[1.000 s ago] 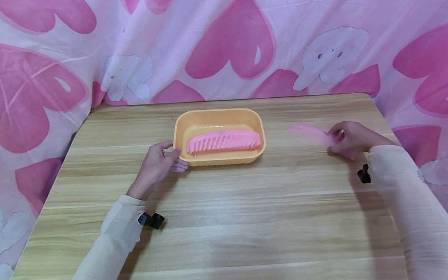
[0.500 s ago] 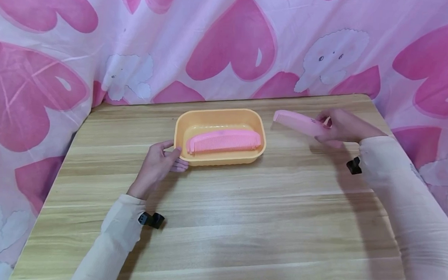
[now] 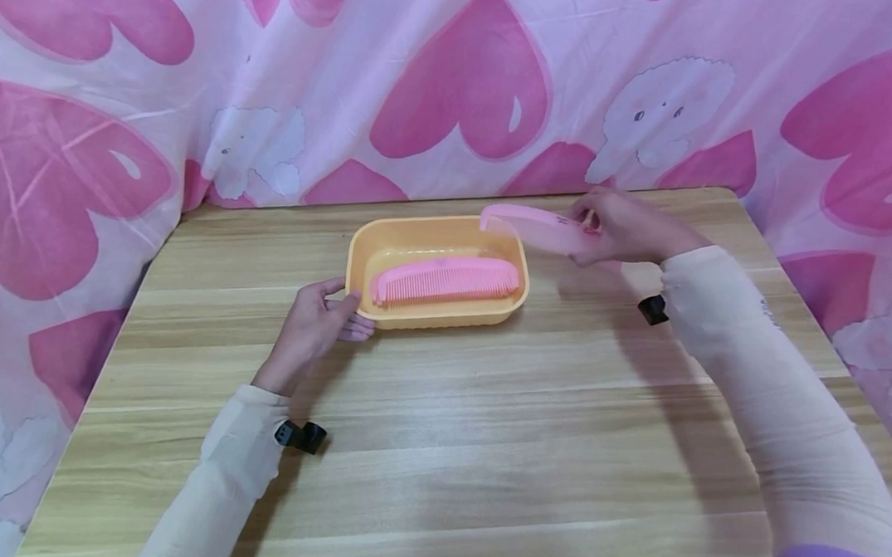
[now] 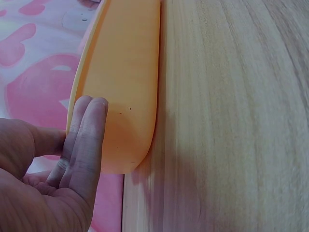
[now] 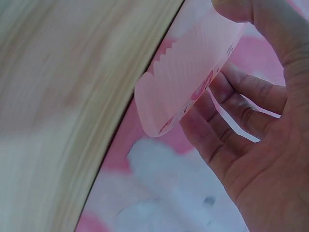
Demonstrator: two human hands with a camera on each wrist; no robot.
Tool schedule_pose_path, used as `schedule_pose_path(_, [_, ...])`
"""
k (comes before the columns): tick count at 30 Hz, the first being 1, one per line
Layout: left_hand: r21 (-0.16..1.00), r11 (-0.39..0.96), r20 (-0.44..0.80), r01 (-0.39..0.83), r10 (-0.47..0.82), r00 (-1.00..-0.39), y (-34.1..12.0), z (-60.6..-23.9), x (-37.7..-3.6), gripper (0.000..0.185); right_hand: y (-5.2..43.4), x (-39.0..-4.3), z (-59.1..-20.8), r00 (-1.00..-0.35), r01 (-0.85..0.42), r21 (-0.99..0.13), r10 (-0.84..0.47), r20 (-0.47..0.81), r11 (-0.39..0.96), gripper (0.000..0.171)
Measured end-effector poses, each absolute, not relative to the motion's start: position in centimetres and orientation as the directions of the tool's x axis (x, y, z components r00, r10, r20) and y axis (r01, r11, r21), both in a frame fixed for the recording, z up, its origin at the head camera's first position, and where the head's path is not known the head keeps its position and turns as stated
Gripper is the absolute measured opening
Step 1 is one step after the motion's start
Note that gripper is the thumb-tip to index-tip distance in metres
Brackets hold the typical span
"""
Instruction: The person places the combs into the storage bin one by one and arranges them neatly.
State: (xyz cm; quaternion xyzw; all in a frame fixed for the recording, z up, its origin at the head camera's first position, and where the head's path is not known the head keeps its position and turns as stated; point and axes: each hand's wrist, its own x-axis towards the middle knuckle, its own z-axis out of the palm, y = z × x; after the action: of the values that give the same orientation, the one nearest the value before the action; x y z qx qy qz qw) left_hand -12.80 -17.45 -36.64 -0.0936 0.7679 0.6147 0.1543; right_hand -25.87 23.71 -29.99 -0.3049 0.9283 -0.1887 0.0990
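Observation:
A light orange plastic box [image 3: 435,321] stands on the wooden table with a pink comb [image 3: 446,283] lying inside it, teeth toward the near side. My left hand [image 3: 311,327] grips the box at its near left corner, thumb over the rim and fingers along the outer wall [image 4: 123,63]. A second, paler pink comb [image 3: 530,226] is pinched at its right end by my right hand [image 3: 627,228]. Its far tip overlaps the back right rim of the box in the head view. In the right wrist view the comb [image 5: 186,72] shows printed marks along its spine.
The wooden table [image 3: 424,444] reaches back to a pink curtain [image 3: 335,82] with hearts and cartoon animals. Both forearms wear pale sleeves, each with a small black wrist camera [image 3: 652,310] hanging beside it.
My right hand has lifted the paler comb and carried it left and back, from the table's right side to the box's rim. The left hand and the box have stayed in place.

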Motion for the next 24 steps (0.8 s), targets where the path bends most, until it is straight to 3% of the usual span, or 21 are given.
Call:
schedule_pose_path(5, [0.918, 0.223, -0.346, -0.328, 0.049, -0.937, -17.5, -36.7, -12.8, 0.047, 20.7, -26.1, -29.9, -0.744, -0.597, -0.404, -0.667, -0.043, 0.693, 0.046])
schedule_pose_path(17, [0.911, 0.210, -0.369, -0.354, 0.039, -0.928, -17.4, -36.4, -12.6, 0.047, 14.4, -25.8, -30.0, -0.673, -0.586, -0.447, -0.713, -0.196, 0.676, 0.059])
schedule_pose_path(24, [0.911, 0.208, -0.369, -0.355, 0.031, -0.929, -17.3, -36.6, -12.7, 0.048, 12.6, -25.4, -30.5, -0.649, -0.595, -0.458, -0.731, -0.211, 0.661, 0.059])
